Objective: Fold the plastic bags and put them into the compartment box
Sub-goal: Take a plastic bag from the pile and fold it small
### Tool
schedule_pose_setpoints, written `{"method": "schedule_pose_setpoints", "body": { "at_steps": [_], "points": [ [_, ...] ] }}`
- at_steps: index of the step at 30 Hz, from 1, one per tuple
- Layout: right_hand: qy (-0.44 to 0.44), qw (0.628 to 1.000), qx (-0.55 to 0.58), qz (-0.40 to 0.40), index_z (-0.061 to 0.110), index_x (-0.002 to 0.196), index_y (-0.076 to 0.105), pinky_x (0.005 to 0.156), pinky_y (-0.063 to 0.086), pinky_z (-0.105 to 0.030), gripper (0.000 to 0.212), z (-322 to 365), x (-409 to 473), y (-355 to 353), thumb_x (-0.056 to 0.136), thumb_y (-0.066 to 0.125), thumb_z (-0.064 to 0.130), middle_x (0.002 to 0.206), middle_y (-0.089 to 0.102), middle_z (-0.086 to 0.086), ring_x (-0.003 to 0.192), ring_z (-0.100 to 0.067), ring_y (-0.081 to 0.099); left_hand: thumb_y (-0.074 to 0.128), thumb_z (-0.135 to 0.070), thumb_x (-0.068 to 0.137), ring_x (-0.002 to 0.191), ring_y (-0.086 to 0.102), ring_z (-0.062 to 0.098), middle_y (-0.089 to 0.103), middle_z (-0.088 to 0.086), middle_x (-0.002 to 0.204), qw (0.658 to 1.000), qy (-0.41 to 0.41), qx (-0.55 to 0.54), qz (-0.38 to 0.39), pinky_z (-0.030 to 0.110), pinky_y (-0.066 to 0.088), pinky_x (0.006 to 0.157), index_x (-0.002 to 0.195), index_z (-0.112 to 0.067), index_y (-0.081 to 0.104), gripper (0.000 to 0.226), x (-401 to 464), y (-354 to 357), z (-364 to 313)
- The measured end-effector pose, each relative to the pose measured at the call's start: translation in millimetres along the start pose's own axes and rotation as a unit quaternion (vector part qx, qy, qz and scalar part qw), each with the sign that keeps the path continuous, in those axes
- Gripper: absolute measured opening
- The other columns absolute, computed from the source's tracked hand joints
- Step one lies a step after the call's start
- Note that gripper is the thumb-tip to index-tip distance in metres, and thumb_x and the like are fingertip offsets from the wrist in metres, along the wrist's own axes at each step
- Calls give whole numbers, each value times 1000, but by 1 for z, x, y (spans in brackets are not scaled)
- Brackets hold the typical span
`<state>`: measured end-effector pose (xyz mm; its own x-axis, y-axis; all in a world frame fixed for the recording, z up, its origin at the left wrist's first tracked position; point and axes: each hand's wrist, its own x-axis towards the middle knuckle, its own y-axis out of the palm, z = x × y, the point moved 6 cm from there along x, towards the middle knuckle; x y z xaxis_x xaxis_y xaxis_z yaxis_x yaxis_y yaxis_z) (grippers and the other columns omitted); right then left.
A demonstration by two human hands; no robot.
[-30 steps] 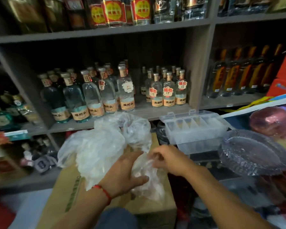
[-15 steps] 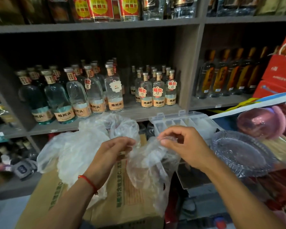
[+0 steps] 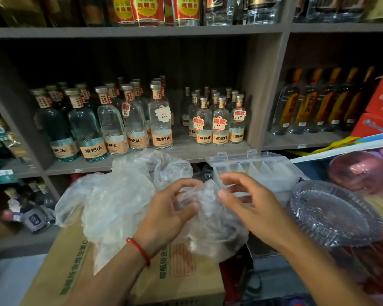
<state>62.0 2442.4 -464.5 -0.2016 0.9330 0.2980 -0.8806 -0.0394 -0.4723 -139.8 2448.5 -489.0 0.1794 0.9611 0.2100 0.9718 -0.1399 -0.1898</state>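
Hands are both working one crumpled clear plastic bag (image 3: 210,217), held up in the air over a brown cardboard carton (image 3: 177,277). Left hand (image 3: 170,215) has its fingers curled into the film, gripping a bunch of it, probably to keep the bag steady. Right hand (image 3: 248,204) is half open, fingers spread and bent, thumb against the bag's edge; can't really tell if it's pinching anything or just feeling for a seam. Looks like the bag is getting straightened before any fold happens. A bigger heap of loose clear plastic bags (image 3: 111,199) sits on the carton to the left, waiting. The clear plastic compartment box (image 3: 263,173) stands open just behind the hands, near enough for an easy drop-in, next to a ribbed glass dish (image 3: 332,215).
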Motion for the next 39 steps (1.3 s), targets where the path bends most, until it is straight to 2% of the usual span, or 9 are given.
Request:
{"method": "schedule_pose_setpoints", "body": {
  "at_steps": [5, 11, 15, 19, 22, 25, 29, 32, 39],
  "points": [
    [23, 998, 52, -1, 35, 96, 79, 85, 61, -33, 11, -9, 11, 19, 94, 78, 24, 93, 77, 12, 90, -8, 73, 60, 14, 94, 83, 72, 24, 76, 7, 95, 999, 17, 38, -1, 32, 58, 78, 122, -17, 64, 43, -7, -3, -8],
    [12, 998, 38, -54, 30, 80, 76, 74, 59, -24, 14, -7, 17, 10, 85, 86, 22, 82, 76, 12, 78, -7, 71, 67, 11, 88, 105, 69, 12, 74, -8, 107, 996, 10, 85, -34, 26, 56, 91, 113, -20, 69, 40, -17, -18, -9],
    [-78, 986, -61, -134, 25, 78, 66, 61, 52, -21, 23, 19, 9, 14, 82, 88, 18, 73, 65, 10, 70, -12, 65, 69, -44, 81, 116, 54, 10, 63, -15, 120, 941, 130, 298, -97, 27, 42, 100, 120, -29, 68, 42, -29, -13, -36],
    [-117, 980, -89, -132, 22, 80, 57, 59, 52, -28, 30, 32, -1, 30, 83, 86, 13, 81, 64, 10, 68, -11, 60, 47, -72, 87, 116, 57, 8, 70, -18, 112, 937, 80, 317, -123, 42, 45, 102, 110, -35, 78, 54, -31, -3, -37],
    [-116, 987, -62, -92, 16, 86, 62, 64, 55, -30, 21, 34, -4, 43, 86, 83, 12, 83, 67, 8, 73, -9, 64, 57, -60, 97, 110, 69, 6, 78, -12, 107, 996, 24, 80, -36, 31, 52, 95, 104, -30, 81, 39, -27, 8, -24],
    [-87, 996, -21, 0, 20, 102, 71, 76, 60, -25, 19, 31, -3, 48, 88, 82, 15, 96, 71, 13, 90, -7, 71, 64, -37, 95, 101, 74, 23, 79, 7, 101, 993, -58, -70, -69, 33, 59, 86, 102, -20, 82, 25, -25, 6, -8],
    [-67, 995, -10, -78, 32, 113, 73, 83, 57, -25, 26, 21, 4, 16, 90, 79, 21, 107, 68, 21, 104, -5, 66, 59, -16, 103, 98, 74, 30, 79, 9, 101, 984, -80, -91, -129, 35, 63, 83, 105, -15, 80, 22, -24, -7, 3],
    [9, 1000, 13, 14, 46, 129, 65, 89, 52, -21, 42, 4, 8, 23, 90, 79, 40, 116, 66, 23, 112, 0, 62, 56, -15, 104, 98, 75, 23, 80, 4, 102, 989, -58, -81, -106, 26, 60, 80, 109, -14, 79, 23, -23, -7, 0],
    [44, 995, 66, -64, 32, 93, 80, 80, 56, -18, 11, -15, 14, 7, 91, 79, 21, 92, 77, 16, 87, 0, 70, 57, -17, 104, 92, 75, 13, 80, -4, 99, 991, -18, -11, -135, 21, 58, 75, 106, -22, 80, 23, -26, -22, 1]
  ]
}}
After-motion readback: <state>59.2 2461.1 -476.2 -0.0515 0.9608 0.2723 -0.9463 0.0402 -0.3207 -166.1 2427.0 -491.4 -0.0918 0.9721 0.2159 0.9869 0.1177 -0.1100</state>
